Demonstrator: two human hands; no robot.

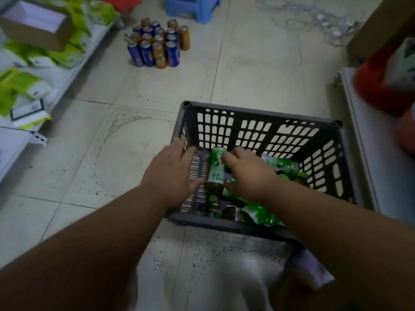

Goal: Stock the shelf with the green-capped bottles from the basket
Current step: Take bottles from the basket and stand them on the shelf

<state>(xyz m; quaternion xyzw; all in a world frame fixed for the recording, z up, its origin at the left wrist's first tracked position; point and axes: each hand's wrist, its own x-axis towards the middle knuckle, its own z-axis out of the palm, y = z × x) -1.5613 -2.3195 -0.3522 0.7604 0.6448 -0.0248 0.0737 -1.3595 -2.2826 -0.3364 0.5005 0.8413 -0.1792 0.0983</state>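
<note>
- Head view: both hands reach into the basket [258, 113] at lower centre of the frame, where the bottles lie heaped.
- One bottle [216, 168] sits raised between the hands, at the basket's left side, its long axis running nearly up-down in the frame; the green end points toward the top of the frame and the dark end toward the bottom.
- Right hand [248, 173] curls its fingers against that bottle's right side and seems to hold it; the far side of the grip is hidden.
- Left hand [173, 169] lies flat with straight fingers, touching the basket's left wall beside the bottle and holding nothing.
- To lift well, I judge: close the grip round the body, not the cap, and draw it straight up clear of the pile [253, 212].
- Other bottles lie crosswise to lower right, so snagging is a risk.
- A shelf [74, 72] runs along the upper left.
</note>
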